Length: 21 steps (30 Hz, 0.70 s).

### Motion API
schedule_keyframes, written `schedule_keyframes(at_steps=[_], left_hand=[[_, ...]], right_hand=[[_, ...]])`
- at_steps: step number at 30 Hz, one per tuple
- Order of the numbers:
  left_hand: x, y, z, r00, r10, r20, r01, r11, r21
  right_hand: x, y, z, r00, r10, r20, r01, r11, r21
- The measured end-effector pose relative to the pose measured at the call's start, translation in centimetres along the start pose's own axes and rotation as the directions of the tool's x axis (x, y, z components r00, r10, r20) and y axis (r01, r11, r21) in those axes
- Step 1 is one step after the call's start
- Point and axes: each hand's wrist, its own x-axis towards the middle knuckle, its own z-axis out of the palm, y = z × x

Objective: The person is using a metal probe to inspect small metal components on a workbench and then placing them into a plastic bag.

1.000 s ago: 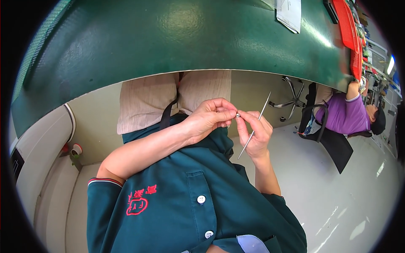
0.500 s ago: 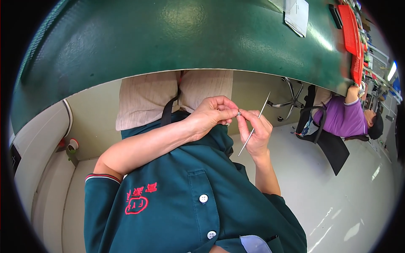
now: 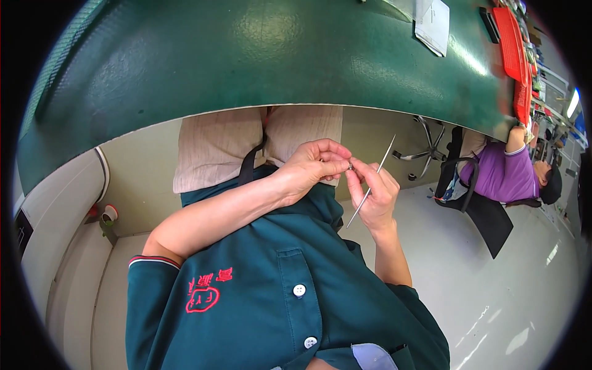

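In front of my lap, my left hand (image 3: 312,168) pinches a tiny shiny metal part (image 3: 350,166) between thumb and fingertips. What kind of part it is cannot be made out at this size. My right hand (image 3: 377,196) meets it from the right, its thumb and index fingertip touching or very close to the part. A thin metal rod with tapered ends (image 3: 387,152) runs slantwise through the right hand, one end sticking up past the fingers and the other down below the thumb. The curled fingers hide the rod's middle.
Beyond my lap stretches a green-topped table (image 3: 185,61) with white papers (image 3: 433,28) on it. Red plastic baskets (image 3: 513,49) line its right end. A person in purple (image 3: 502,169) sits at the right on a black chair (image 3: 475,203).
Both hands keep nearly the same pose, fingertips still together at the tiny metal part. The part looks slightly turned between them. The whole view has shifted a little.
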Motion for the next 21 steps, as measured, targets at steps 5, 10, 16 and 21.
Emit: schedule_keyframes(at_steps=[5,10,16,21], left_hand=[[-0.4,1.1,0.6,0.999,0.049,0.022,-0.049,0.999,-0.014],[-0.8,2.0,0.0,0.993,0.078,0.088,-0.064,0.985,-0.158],[-1.3,2.3,0.7,0.992,0.122,0.041,-0.119,0.990,-0.073],[-1.5,2.1,0.4,0.991,0.132,0.028,-0.129,0.989,-0.068]], right_hand=[[-0.7,-0.1,-0.8,0.960,0.278,-0.031,-0.219,0.816,0.536],[0.4,-1.5,-3.8,0.985,0.171,0.013,-0.133,0.710,0.691],[0.3,-1.8,-3.9,0.988,0.151,0.033,-0.139,0.770,0.622],[0.2,-1.5,-3.3,0.986,0.152,0.069,-0.162,0.783,0.600]])
